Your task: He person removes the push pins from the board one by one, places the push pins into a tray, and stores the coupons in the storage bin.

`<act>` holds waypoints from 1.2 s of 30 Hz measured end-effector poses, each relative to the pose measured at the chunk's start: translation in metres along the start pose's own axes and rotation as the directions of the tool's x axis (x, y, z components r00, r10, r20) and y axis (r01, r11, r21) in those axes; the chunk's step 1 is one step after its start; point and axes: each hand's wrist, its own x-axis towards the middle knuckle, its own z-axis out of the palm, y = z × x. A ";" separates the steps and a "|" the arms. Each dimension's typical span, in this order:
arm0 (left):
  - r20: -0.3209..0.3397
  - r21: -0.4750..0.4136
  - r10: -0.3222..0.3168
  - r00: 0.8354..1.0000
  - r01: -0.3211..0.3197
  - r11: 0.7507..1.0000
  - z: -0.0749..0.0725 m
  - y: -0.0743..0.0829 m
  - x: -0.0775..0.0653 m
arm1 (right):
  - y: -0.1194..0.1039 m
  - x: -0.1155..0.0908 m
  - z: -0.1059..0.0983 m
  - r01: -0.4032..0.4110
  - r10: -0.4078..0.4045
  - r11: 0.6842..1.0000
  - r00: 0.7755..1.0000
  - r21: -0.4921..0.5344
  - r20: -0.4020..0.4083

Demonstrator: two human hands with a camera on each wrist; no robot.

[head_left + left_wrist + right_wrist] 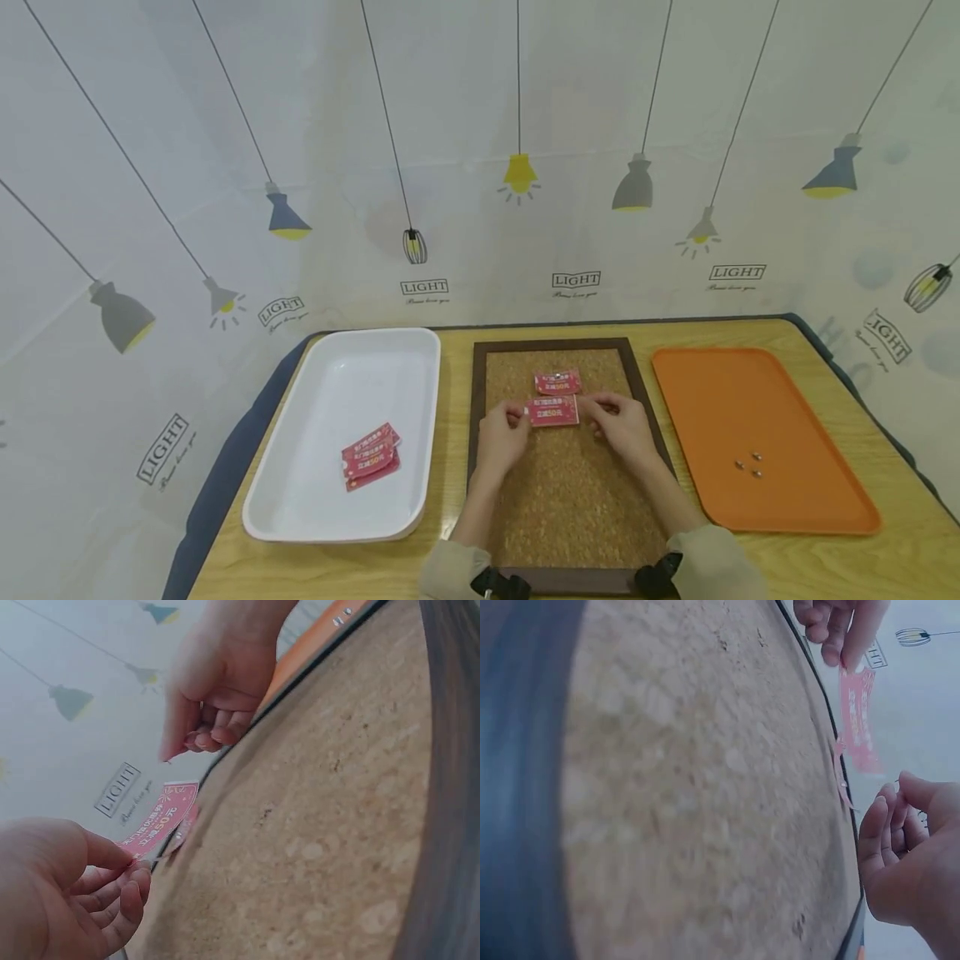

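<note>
My left hand [504, 437] pinches the left end of a red coupon [552, 411] printed with white and yellow lettering. The coupon is held up off the corkboard [577, 500], as both wrist views show. Near its right end is my right hand [621, 425], thumb and forefinger pressed together on a tiny thumbtack [169, 760], only its point peeking out. A gap separates these fingertips from the coupon in the wrist views. Just beyond, a second red coupon [551, 384] lies on the cork with a small silver tack at its top.
Left of the board, a white tray [300, 467] holds several overlapping red coupons [371, 457]. An orange tray [750, 408] to the right carries 3 small silver tacks [756, 474]. The board's dark brown frame [480, 417] borders the cork. A lamp-patterned curtain [480, 283] hangs behind the table.
</note>
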 end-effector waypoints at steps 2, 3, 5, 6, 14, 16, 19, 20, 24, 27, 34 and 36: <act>-0.003 -0.030 0.001 1.000 -0.002 1.000 -0.005 0.002 -0.005 | 0.000 -0.003 -0.003 0.010 -0.010 1.000 1.000 -0.006 0.006; -0.006 -0.040 0.010 1.000 -0.010 0.999 -0.007 0.003 -0.007 | 0.000 -0.004 -0.005 0.014 -0.014 1.000 1.000 -0.006 0.010; -0.012 -0.055 0.028 1.000 -0.029 0.998 -0.013 0.005 -0.012 | -0.002 -0.007 -0.009 0.026 -0.026 1.000 1.000 -0.003 0.018; -0.011 -0.063 0.033 0.999 -0.034 0.997 -0.016 0.007 -0.014 | -0.003 -0.009 -0.011 0.032 -0.032 0.999 0.999 -0.002 0.021; -0.025 -0.087 0.128 0.991 -0.130 0.988 -0.046 0.015 -0.023 | -0.012 -0.023 -0.027 0.083 -0.083 0.996 0.995 -0.012 0.046; -0.037 -0.080 0.153 0.988 -0.155 0.985 -0.054 0.017 -0.025 | -0.014 -0.026 -0.031 0.089 -0.088 0.996 0.995 -0.032 0.038; -0.048 -0.052 0.144 0.988 -0.147 0.988 -0.066 0.018 -0.027 | -0.015 -0.029 -0.038 0.093 -0.092 0.994 0.996 -0.060 0.017; -0.050 -0.054 0.142 0.989 -0.145 0.988 -0.069 0.018 -0.027 | -0.015 -0.030 -0.040 0.092 -0.092 0.994 0.996 -0.062 0.015; -0.066 -0.071 0.116 0.991 -0.120 0.990 -0.083 0.014 -0.030 | -0.013 -0.033 -0.050 0.098 -0.097 0.993 0.995 -0.072 0.018; -0.085 -0.086 0.096 0.992 -0.103 0.991 -0.092 0.011 -0.032 | -0.011 -0.036 -0.059 0.108 -0.106 0.991 0.994 -0.078 0.022; -0.109 -0.067 0.060 0.992 -0.068 0.995 -0.114 0.003 -0.035 | -0.010 -0.043 -0.081 0.109 -0.107 0.991 0.994 -0.083 0.029; -0.118 -0.051 0.050 0.992 -0.057 0.997 -0.121 -0.002 -0.035 | -0.009 -0.045 -0.087 0.110 -0.109 0.991 0.994 -0.077 0.024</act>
